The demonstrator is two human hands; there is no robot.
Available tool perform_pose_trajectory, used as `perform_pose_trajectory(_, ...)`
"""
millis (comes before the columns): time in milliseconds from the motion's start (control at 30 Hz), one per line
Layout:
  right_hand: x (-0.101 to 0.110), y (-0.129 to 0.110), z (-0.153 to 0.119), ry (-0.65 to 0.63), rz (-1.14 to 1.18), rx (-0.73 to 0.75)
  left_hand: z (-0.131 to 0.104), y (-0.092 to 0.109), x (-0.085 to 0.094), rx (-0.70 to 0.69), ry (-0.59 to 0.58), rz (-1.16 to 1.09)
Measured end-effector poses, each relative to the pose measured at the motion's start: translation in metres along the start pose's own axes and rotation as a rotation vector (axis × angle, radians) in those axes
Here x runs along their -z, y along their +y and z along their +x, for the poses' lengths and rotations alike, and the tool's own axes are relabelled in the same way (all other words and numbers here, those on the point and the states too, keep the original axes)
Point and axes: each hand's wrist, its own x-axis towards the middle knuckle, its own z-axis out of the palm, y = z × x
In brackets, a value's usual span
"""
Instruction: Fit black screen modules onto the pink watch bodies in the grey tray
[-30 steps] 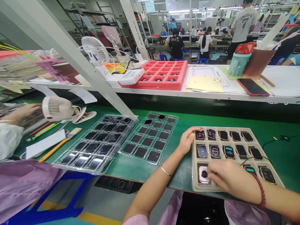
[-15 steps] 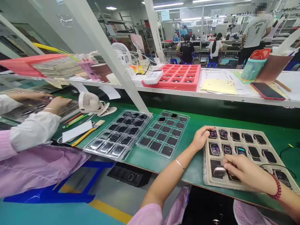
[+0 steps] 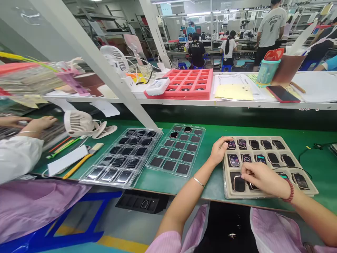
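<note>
A beige molded tray (image 3: pixel 292 142) holds rows of square smartwatches, several with lit screens. My left hand (image 3: pixel 219 151) is closed on the tray's far left corner, fingertips beside a lit watch (image 3: pixel 231 144). Over the near rows is my right hand (image 3: pixel 259 175), its fingers pinched at the upper right edge of a dark-screened smartwatch (image 3: pixel 239 184) in the front left compartment. That watch faces up; its contact with the fingertips is partly hidden. The hand also covers part of the neighboring watch.
Left of the tray lie a clear blister tray (image 3: pixel 168 154) with two watches and a stacked tray (image 3: pixel 123 151) of dark screens. A brush (image 3: pixel 79 165) and small fan (image 3: pixel 80 123) lie further left, near a co-worker's hand (image 3: pixel 39 124). A shelf (image 3: pixel 189 102) runs behind.
The smartwatch at my right fingers has gone from tilted on edge to facing up in the front left compartment. My left hand stays at the tray's corner. The camera view has shifted.
</note>
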Motion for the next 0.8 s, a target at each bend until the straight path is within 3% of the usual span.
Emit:
perform_pose_trajectory(100, -0.003, 0.011, -0.006, 0.224, -0.130, 0.013, -0.001, -0.002, 0.000, 0.010, -0.015, 0.031)
perform_pose_trajectory(167, 0.006, 0.031, -0.018, 0.347, -0.112, -0.051, 0.000, -0.003, 0.000, 0.019, -0.021, 0.047)
perform_pose_trajectory(367, 0.051, 0.139, -0.091, 0.735, -0.133, -0.484, 0.005, 0.009, 0.004, 0.076, -0.110, 0.116)
perform_pose_trajectory(467, 0.048, 0.176, -0.113, 0.682, -0.104, -0.651, -0.010, 0.027, 0.011, 0.160, -0.157, 0.287)
perform_pose_trajectory(567, 0.032, 0.185, -0.114, 0.528, 0.058, -0.552, -0.042, 0.049, 0.015, 0.409, -0.194, 0.458)
perform_pose_trajectory(633, 0.024, 0.187, -0.111, 0.449, 0.032, -0.538, -0.063, 0.063, 0.012, 0.583, -0.268, 0.404)
perform_pose_trajectory(700, 0.022, 0.192, -0.112, 0.378, -0.063, -0.580, -0.076, 0.078, 0.004, 0.665, -0.331, 0.286)
perform_pose_trajectory(800, 0.031, 0.212, -0.121, 0.359, -0.171, -0.530, -0.073, 0.098, -0.008, 0.713, -0.369, 0.171)
